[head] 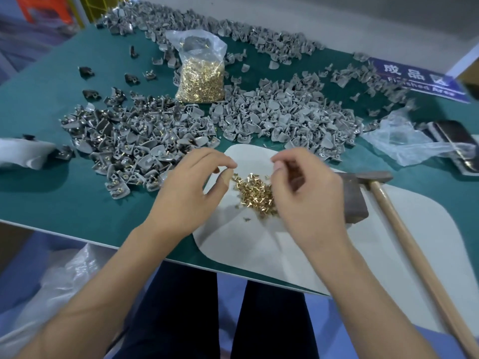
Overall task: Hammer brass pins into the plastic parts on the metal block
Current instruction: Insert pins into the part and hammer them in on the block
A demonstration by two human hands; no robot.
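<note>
Both hands hover over the white mat (259, 244), right above a loose heap of brass pins (255, 194), small, shiny, flat-headed. The left hand (186, 190) curls with thumb and forefinger tips drawn together; something tiny may be pinched there, but blur hides it. The right hand (305, 193) does likewise, fingers bent in, fingertips closed at the top of the heap, contents too small to tell. Just right of that hand sits the metal block (352, 200), dull, dark and squared, partly hidden behind the wrist. Beside it lies the hammer (388, 200), rusty head, pale wooden handle running off the bottom edge. Further out, grey plastic parts (282, 120), curved and shell-like, sprawl in heaps over the green bench (64, 203); those at left (134, 146) show brass glints. A clear crinkled bag of pins (199, 79) stands behind. A blue sign (420, 76) is smeared at right.
</note>
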